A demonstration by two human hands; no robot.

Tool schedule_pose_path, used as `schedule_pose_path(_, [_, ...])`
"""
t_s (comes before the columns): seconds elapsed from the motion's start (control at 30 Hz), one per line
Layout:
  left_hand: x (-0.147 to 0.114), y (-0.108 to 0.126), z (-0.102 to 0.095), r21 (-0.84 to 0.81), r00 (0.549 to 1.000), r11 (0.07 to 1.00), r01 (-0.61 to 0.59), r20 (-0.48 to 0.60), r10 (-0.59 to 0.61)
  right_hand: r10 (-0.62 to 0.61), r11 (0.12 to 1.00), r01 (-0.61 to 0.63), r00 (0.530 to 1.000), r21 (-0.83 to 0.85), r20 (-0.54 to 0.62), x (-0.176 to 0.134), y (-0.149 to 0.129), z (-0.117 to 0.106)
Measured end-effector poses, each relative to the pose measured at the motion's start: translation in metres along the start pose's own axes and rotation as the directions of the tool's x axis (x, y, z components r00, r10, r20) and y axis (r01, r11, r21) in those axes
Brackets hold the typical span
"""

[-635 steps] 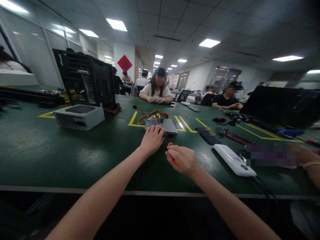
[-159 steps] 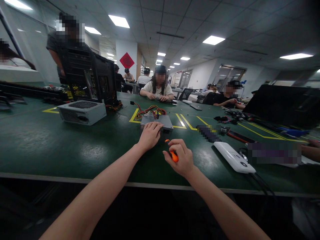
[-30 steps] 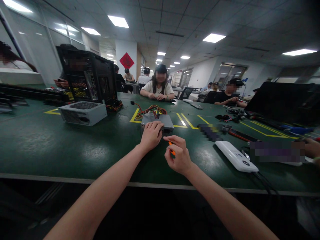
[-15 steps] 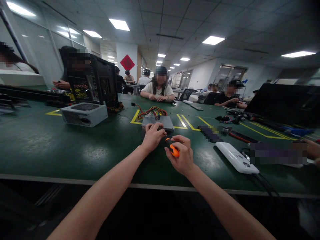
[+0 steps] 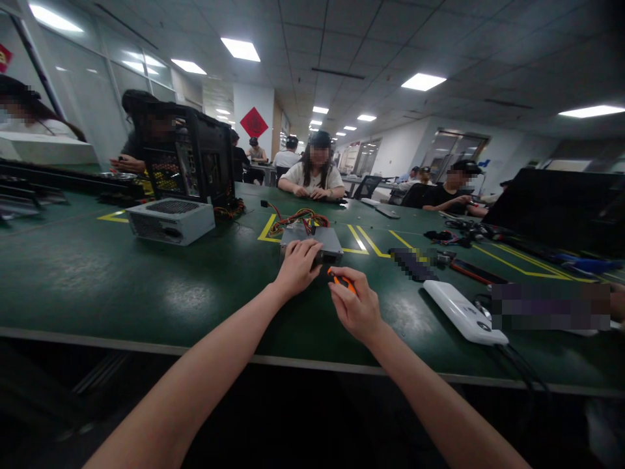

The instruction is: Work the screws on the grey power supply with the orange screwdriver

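Its grip wrapped farther over the handle than moments earlier, the right hand holds an orange screwdriver before a metal box on the desk, where the left hand, grip slackly spread, rests.

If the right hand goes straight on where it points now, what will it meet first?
Probably, with its orange screwdriver leading, the near face of the power supply unit under the left hand; depth is unclear, so the left hand might come first.
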State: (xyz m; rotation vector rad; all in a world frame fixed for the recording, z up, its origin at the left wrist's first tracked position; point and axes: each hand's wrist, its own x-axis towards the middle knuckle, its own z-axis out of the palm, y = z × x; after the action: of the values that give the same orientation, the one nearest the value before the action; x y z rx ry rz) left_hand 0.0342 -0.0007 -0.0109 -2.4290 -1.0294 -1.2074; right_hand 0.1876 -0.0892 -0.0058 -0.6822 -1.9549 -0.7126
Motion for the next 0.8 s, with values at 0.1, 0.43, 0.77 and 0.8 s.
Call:
schedule_pose_path(0.1, [-0.0002, 0.0002, -0.0001, 0.019, 1.000, 1.000, 0.004, 0.020, -0.005, 0.046, 0.996, -0.043, 0.999, 0.080, -0.026, 0.0000, -0.0002, -0.0011])
schedule_pose_path(0.43, [0.0010, 0.0031, -0.0012, 0.018, 0.999, 0.999, 0.035, 0.015, -0.035, 0.093, 0.991, -0.083, 0.992, 0.104, -0.086, 0.0007, -0.0002, -0.0034])
schedule_pose_path(0.77, [0.0014, 0.0030, -0.0017, 0.028, 0.999, 0.999, 0.038, 0.018, -0.039, 0.096, 0.994, -0.091, 0.992, 0.064, -0.079, 0.0006, -0.0009, -0.0035])
schedule_pose_path(0.8, [0.0014, 0.0030, -0.0017, 0.028, 0.999, 0.999, 0.037, 0.019, -0.037, 0.108, 0.991, -0.101, 0.991, 0.083, -0.082, 0.0011, -0.0010, -0.0034])
